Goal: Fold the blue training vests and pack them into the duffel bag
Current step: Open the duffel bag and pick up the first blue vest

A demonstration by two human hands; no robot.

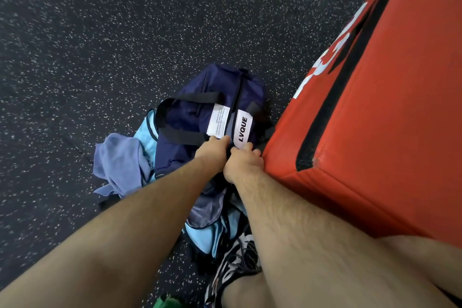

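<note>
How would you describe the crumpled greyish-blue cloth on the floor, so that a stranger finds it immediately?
Start at the big red padded block on the right, then move left to the navy duffel bag beside it on the speckled black floor. The crumpled cloth lies just left of the bag. It is duller and more lavender than the light-blue vest next to it.

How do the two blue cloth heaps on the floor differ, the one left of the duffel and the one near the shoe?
The left heap is duller, periwinkle blue and lies fully exposed; the near heap is brighter, light blue with dark trim and is partly hidden by the arms. The left heap touches the duffel bag's side; the near one lies at its near end. Both are crumpled, unfolded.
</note>
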